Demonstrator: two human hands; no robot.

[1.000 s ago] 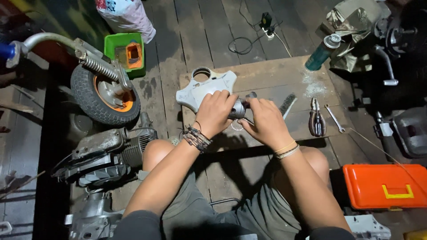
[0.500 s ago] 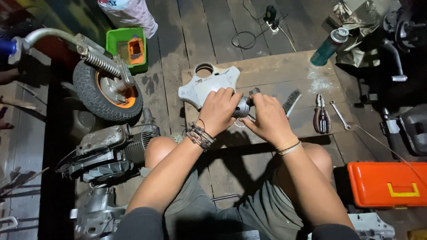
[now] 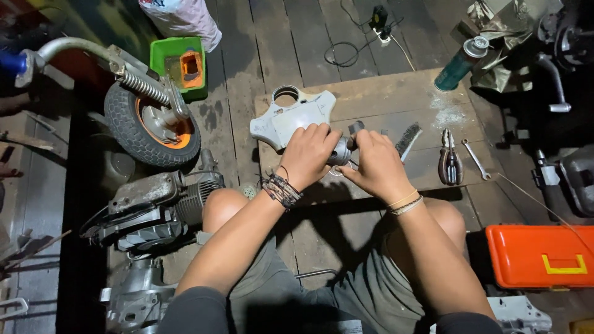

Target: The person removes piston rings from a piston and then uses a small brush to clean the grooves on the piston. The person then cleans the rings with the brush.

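A small grey metal part [image 3: 342, 150] sits between both hands over a low wooden board [image 3: 383, 99]. My left hand [image 3: 310, 153] wraps around its left side; several bead bracelets circle that wrist. From the right, my right hand [image 3: 374, 166] closes its fingers on the same part. Just behind the hands lies a pale grey handlebar cover [image 3: 284, 119] with a round hole. Most of the held part is hidden by my fingers.
On the board lie a wire brush [image 3: 408, 140], pliers [image 3: 448, 164], a small wrench [image 3: 476, 159] and a green spray can [image 3: 460, 63]. A scooter wheel with fork [image 3: 150, 120] and an engine [image 3: 151, 207] stand left. An orange toolbox [image 3: 539, 255] sits right, a green box [image 3: 182, 65] behind.
Both hands stay on the metal part with only slight finger shifts. The view has drifted a little, so the board and tools sit slightly lower in frame.
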